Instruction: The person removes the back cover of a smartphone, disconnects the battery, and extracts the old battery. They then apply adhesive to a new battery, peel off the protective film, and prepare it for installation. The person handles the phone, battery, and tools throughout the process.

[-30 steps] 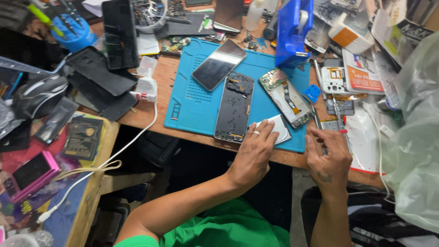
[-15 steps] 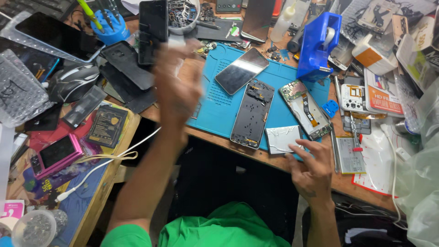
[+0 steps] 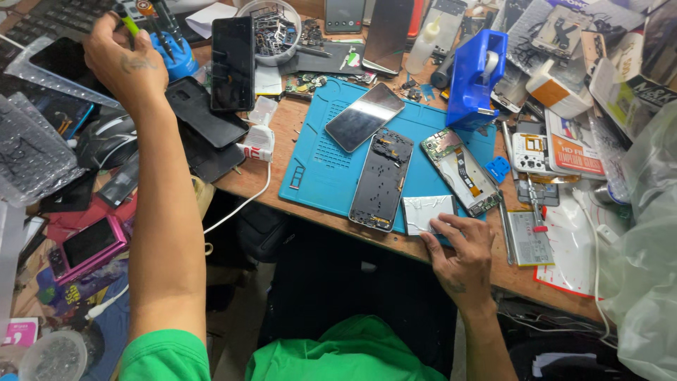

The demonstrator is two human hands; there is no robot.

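The left hand (image 3: 127,60) is stretched out to the far left corner of the bench (image 3: 296,134), its fingers pinched around a green-handled tool (image 3: 128,22) standing in the blue tool holder (image 3: 173,60) there. The right hand (image 3: 462,250) lies at the near edge of the blue mat (image 3: 317,169), fingers spread narrow and flat, their tips pressing on a silver plate (image 3: 425,212) at the mat's near right corner. Just left of the plate lies an opened phone frame (image 3: 382,178), with a circuit-bearing phone (image 3: 462,171) just beyond the plate and a dark screen (image 3: 364,116) toward the mat's far side.
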